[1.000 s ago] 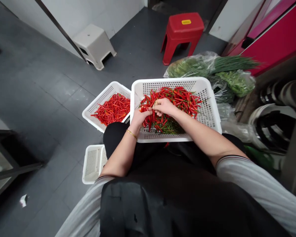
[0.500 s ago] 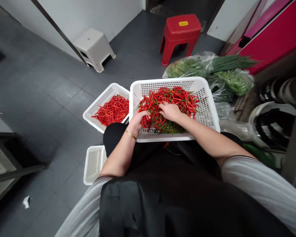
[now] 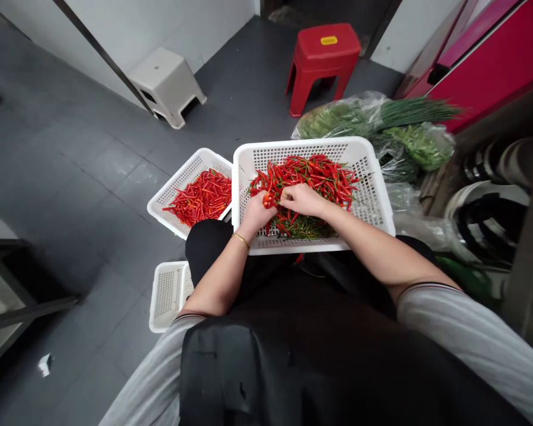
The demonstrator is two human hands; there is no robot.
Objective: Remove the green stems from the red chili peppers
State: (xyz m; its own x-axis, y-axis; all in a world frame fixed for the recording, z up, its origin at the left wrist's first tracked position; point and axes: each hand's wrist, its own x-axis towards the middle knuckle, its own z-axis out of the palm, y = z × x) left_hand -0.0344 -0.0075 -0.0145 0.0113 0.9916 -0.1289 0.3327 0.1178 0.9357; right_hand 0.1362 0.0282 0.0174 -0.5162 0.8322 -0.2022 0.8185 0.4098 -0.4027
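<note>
A white plastic basket [image 3: 382,219] rests across my lap, holding a heap of red chillies [image 3: 322,171] with green stems. Loose green stems [image 3: 308,228] lie at the near side of the heap. My left hand [image 3: 256,212], with a gold bracelet at the wrist, is closed around a small bunch of red chillies [image 3: 269,200], their ends showing at the top of the fist. Close beside it, my right hand [image 3: 299,200] pinches at the bunch with its fingertips; whatever is between them is too small to make out.
A second white basket [image 3: 160,206] with red chillies stands to the left. Below it is a smaller white basket [image 3: 166,296]. A grey stool [image 3: 164,77] and a red stool [image 3: 326,50] stand ahead. Bagged green vegetables [image 3: 408,139] lie at the right, near stacked pots [image 3: 493,219].
My left hand has turned and closed round a bunch of chillies, lifting it slightly. My right hand has drawn in towards the left hand, its fingers now pinched.
</note>
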